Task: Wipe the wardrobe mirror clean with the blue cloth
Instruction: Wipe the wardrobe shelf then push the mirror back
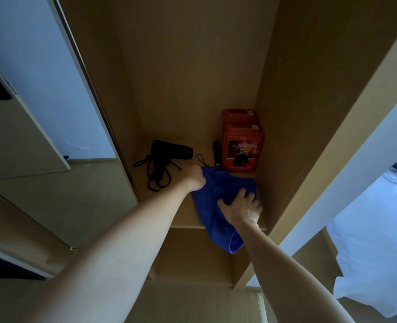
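Note:
The blue cloth [218, 206] lies on a wooden shelf [183, 215] inside the open wardrobe, one end hanging over the shelf's front edge. My left hand [194, 177] grips the cloth's far left corner. My right hand [241, 206] lies on top of the cloth with fingers spread. The mirror is not plainly in view; a pale sliding panel [41, 73] stands at the left.
A black hair dryer [169, 151] with a coiled cord lies on the shelf's left. A black torch [216, 153] and stacked red boxes [241, 145] stand at the back right. The wardrobe side wall [297, 113] rises close on the right. White bedding [374, 229] shows beyond it.

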